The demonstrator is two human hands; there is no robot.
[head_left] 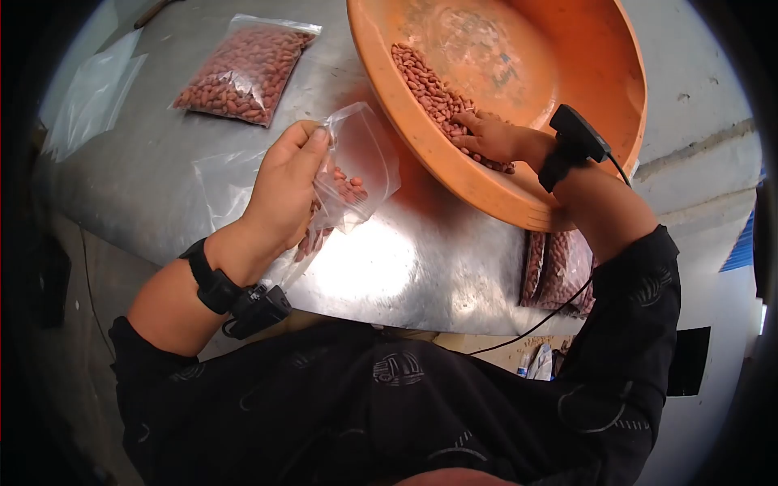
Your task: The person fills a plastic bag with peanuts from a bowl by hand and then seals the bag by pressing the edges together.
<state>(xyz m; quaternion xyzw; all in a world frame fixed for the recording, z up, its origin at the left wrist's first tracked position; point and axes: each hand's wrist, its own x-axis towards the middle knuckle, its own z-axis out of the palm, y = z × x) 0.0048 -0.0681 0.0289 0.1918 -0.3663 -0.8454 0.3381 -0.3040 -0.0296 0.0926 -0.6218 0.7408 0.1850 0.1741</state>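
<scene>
Pinched between the thumb and fingers of my left hand [288, 174] is the rim of a clear plastic bag [377, 154]. Some reddish peanuts [350, 186] lie inside the bag, which hangs over the metal table beside the basin. My right hand [490, 138] reaches into a tilted orange basin [600, 49]. Its fingers are apart and touch the heap of reddish peanuts [429, 89] along the basin's near left side; the fingertips are partly hidden among them.
A filled bag of peanuts [247, 69] lies on the metal table [162, 174] at the upper left. Flat clear bags [93, 97] are at the far left. More filled bags [563, 271] sit below the basin's near right edge. A black cable [531, 330] runs from my right wrist.
</scene>
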